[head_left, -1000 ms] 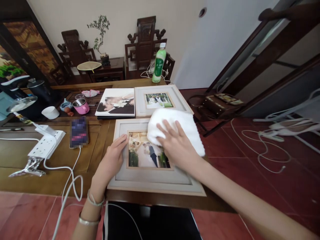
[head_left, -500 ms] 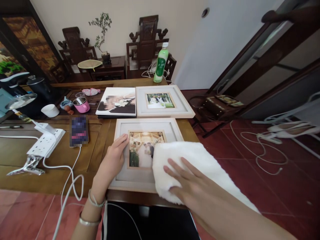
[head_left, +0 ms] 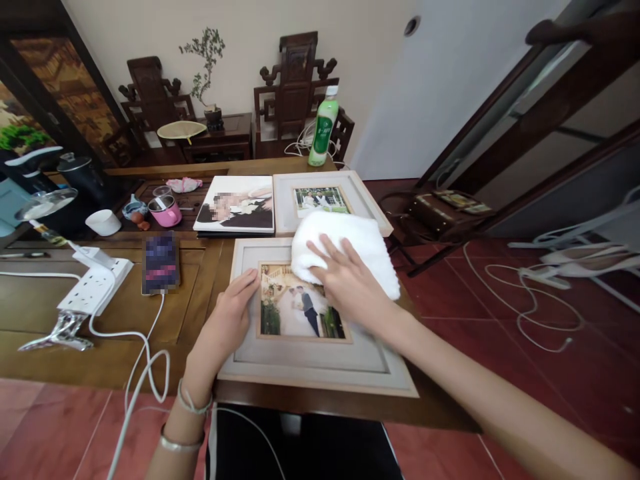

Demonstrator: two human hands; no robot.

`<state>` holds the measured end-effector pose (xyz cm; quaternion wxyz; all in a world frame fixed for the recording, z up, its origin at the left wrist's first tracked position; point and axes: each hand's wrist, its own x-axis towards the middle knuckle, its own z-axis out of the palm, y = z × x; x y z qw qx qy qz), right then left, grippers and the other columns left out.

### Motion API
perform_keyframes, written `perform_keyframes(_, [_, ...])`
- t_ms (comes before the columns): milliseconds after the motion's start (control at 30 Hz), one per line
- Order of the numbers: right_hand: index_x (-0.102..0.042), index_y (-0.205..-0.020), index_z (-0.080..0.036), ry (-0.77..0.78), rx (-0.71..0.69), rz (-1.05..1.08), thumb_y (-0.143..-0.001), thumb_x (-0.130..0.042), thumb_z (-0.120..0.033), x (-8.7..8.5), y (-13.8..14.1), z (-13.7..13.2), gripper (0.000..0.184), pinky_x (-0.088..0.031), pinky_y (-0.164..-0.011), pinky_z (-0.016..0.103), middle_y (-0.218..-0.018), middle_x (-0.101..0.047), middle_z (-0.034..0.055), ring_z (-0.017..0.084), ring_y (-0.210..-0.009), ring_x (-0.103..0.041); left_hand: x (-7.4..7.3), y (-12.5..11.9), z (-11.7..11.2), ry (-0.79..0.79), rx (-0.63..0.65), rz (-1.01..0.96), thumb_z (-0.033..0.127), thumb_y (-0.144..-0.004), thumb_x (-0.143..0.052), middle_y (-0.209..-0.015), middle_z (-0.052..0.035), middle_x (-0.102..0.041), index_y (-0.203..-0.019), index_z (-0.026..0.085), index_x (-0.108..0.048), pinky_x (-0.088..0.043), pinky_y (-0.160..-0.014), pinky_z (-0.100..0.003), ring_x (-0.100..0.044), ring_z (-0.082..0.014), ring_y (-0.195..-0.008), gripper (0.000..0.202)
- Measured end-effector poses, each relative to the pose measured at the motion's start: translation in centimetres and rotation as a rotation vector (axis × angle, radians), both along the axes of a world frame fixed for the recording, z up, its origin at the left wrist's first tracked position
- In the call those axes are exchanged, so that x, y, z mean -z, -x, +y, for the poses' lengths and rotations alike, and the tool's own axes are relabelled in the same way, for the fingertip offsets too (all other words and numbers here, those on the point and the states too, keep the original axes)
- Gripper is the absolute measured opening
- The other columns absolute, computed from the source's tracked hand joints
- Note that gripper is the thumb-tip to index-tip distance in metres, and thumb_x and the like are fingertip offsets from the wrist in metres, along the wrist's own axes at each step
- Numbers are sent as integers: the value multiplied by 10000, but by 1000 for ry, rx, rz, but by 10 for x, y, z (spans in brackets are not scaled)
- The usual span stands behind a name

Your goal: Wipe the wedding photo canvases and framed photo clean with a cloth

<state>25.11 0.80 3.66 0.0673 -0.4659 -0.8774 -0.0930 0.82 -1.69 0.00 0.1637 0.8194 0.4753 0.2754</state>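
A pale wooden picture frame [head_left: 310, 367] lies flat near the table's front edge, a couple's wedding photo inside it. My left hand [head_left: 230, 320] rests on its left side, fingers stretched out flat. Over its upper right corner my right hand [head_left: 347, 273] presses a fluffy white cloth [head_left: 370, 243], fingers spread across the top and the thumb partly tucked into the fabric. The cloth hides that corner and overlaps the lower edge of a second picture frame [head_left: 360, 193] just behind. Left of the second frame sits a white photo panel [head_left: 240, 207] on a dark one.
Leftward on the table [head_left: 200, 320] are a phone [head_left: 161, 263], a white power strip [head_left: 97, 287] with trailing cables, a pink cup [head_left: 165, 212] and a white cup [head_left: 103, 222]. A green bottle [head_left: 324, 130] stands at the back edge. Red tiled floor [head_left: 465, 353] lies right.
My right hand has slid the white cloth away from me, from the frame's lower right to its upper right corner, uncovering more of the photo. My left hand stays put.
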Motion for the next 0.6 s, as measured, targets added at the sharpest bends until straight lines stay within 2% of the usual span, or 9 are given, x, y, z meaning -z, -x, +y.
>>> perform_keyframes(67, [-695, -977, -105, 5, -39, -22, -707, -539, 8, 0, 2, 1, 332, -251, -1071, 618, -1413, -439, 196, 391, -1362, -263, 0, 0, 0, -2, -3, -8, -65, -794, -323, -1429, -112, -456, -1323, 183, -486, -334, -1110, -506, -379, -223, -1358, 607])
perform_keyframes(133, [-708, -946, -107, 52, -85, -27, -702, -546, 9, -1, 3, -9, 314, -250, -1076, 612, -1408, -446, 196, 399, -1355, -272, 0, -1, 0, 1, -1, -3, -66, -790, -327, -1432, -111, -453, -1329, 183, -482, -335, -1111, -503, -378, -224, -1358, 614])
perform_keyframes(300, [-717, -971, -146, 260, -172, 23, -638, -592, -18, -14, -2, -63, 378, -266, -1076, 604, -1391, -472, 186, 397, -1337, -316, 0, -1, 0, -13, -4, -3, -59, -798, -325, -1427, -99, -461, -1329, 196, -484, -342, -1113, -490, -378, -214, -1359, 610])
perform_keyframes(433, [-720, -933, -233, 413, -248, 119, -627, -572, -43, -34, -8, -99, 390, -285, -1097, 548, -1379, -510, 99, 325, -1329, -368, 2, -1, 0, -35, 14, -11, -60, -793, -331, -1425, -94, -463, -1336, 202, -474, -338, -1118, -484, -371, -211, -1362, 619])
perform_keyframes(500, [-715, -923, -254, 455, -259, 161, -638, -538, -30, -37, -7, -107, 404, -291, -1109, 500, -1377, -516, 65, 279, -1336, -368, 2, -1, 0, -44, 16, -6, -56, -803, -323, -1422, -103, -465, -1337, 196, -470, -338, -1117, -486, -369, -212, -1364, 609])
perform_keyframes(600, [-706, -963, -249, 453, -252, 186, -626, -501, 6, -28, 0, -103, 470, -274, -1119, 485, -1408, -481, 60, 257, -1358, -328, 1, -1, -1, -36, -1, 13, -44, -821, -317, -1440, -118, -438, -1339, 182, -462, -339, -1113, -490, -354, -217, -1372, 584])
